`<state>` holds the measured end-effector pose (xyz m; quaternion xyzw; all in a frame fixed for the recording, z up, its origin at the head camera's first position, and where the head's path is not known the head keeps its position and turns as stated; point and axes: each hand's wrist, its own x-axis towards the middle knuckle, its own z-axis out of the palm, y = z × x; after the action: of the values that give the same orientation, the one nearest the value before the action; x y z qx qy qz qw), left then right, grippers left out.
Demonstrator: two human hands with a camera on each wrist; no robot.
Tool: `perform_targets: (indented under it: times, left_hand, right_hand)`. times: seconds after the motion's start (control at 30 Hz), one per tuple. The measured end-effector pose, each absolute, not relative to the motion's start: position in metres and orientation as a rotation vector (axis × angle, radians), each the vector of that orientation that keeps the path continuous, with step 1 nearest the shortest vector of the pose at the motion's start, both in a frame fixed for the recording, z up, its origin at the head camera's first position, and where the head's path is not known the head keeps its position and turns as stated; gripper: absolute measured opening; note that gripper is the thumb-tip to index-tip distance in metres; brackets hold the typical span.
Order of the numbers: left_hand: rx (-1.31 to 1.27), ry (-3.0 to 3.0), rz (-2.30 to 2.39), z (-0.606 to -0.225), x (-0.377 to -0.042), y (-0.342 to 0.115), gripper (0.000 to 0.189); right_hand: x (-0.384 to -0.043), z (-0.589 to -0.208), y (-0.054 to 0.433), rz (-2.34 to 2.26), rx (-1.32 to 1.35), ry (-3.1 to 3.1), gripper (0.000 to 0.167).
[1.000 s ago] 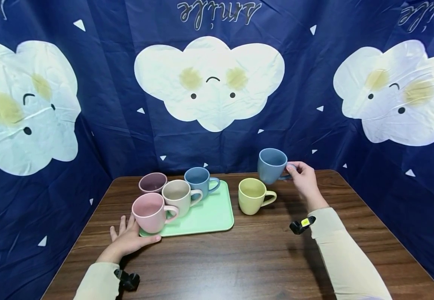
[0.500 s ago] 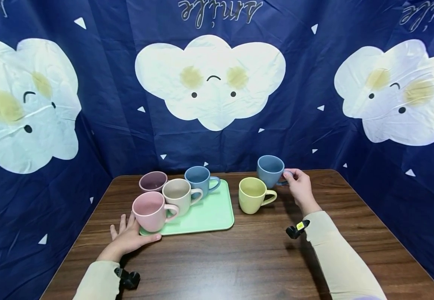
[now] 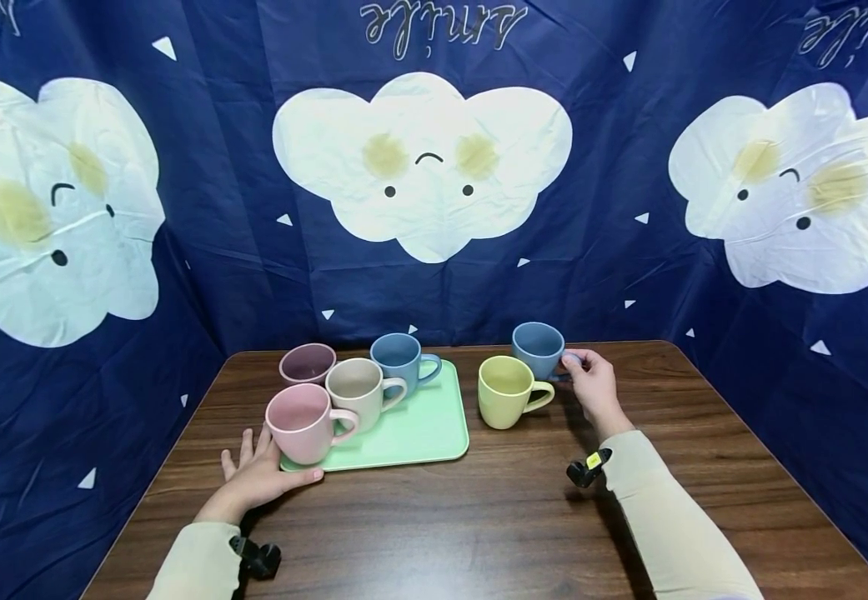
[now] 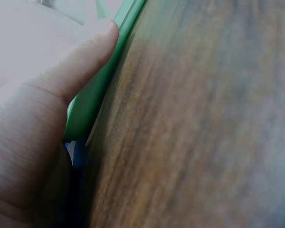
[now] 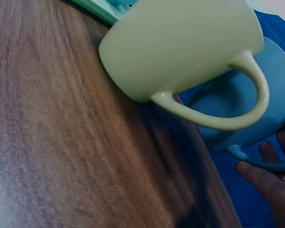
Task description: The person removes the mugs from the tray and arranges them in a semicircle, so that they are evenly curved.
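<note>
My right hand (image 3: 594,390) pinches the handle of a blue mug (image 3: 535,352) at the back right of the table. In the right wrist view this blue mug (image 5: 275,102) is partly hidden behind a yellow mug (image 5: 180,45), which stands upright with its handle to the right. My left hand (image 3: 257,482) rests at the near left corner of a light green tray (image 3: 428,446), fingers spread beside it and thumb along the front edge. Next to that hand is a pink mug (image 3: 300,435). The left wrist view shows the thumb (image 4: 92,57) against the tray's rim (image 4: 92,102).
Behind the pink mug on the tray stand a beige mug (image 3: 358,400), another blue mug (image 3: 396,367) and a purple mug (image 3: 308,371), the purple one partly hidden. The brown wooden table (image 3: 434,525) ends at a dark blue cloth (image 3: 614,250) with cloud prints.
My right hand has lowered the blue mug toward the table behind the yellow mug, drifting slightly left. The left hand has stayed at the tray's corner.
</note>
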<state>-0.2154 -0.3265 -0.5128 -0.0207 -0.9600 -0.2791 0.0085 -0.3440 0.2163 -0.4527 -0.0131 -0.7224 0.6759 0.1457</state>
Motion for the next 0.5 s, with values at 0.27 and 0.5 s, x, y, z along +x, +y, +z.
perform_targets:
  times: [0.27,0.5]
  left_hand:
    - [-0.059,-3.003,-0.859,-0.514,-0.215,-0.325,0.132]
    - [-0.053,-3.013,-0.887,-0.508,-0.212,-0.324,0.13]
  right_hand:
    - [-0.342,-0.46,0.214,1.937,-0.087,-2.104,0.029]
    - [-0.344,-0.467,0.212,1.918,-0.089,-2.083,0.025]
